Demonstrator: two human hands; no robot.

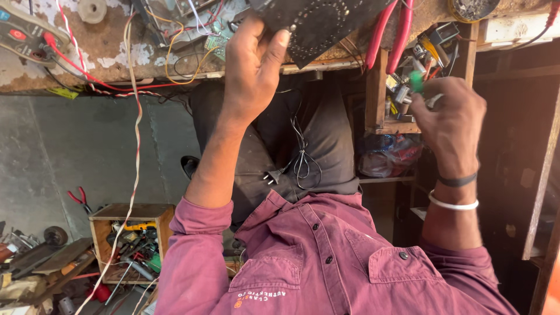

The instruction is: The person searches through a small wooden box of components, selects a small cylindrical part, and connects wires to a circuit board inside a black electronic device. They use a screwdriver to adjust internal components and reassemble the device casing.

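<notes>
My left hand (252, 64) reaches up to the workbench edge and grips a black panel (326, 23) pierced with a ring of small holes, thumb pressed on its lower corner. My right hand (452, 119) is closed around a small green-handled tool (416, 80), held in front of an open wooden drawer (389, 125) stuffed with small parts. On that wrist sit a dark band and a white bangle. A black cord with a plug (287, 170) lies on my lap over dark trousers.
The worn workbench (111, 46) carries a meter (23, 32) with red leads, a circuit board and tangled wires. Red-handled pliers (385, 35) hang over its edge. On the floor at left stand a wooden box of tools (131, 245) and red pliers (77, 198).
</notes>
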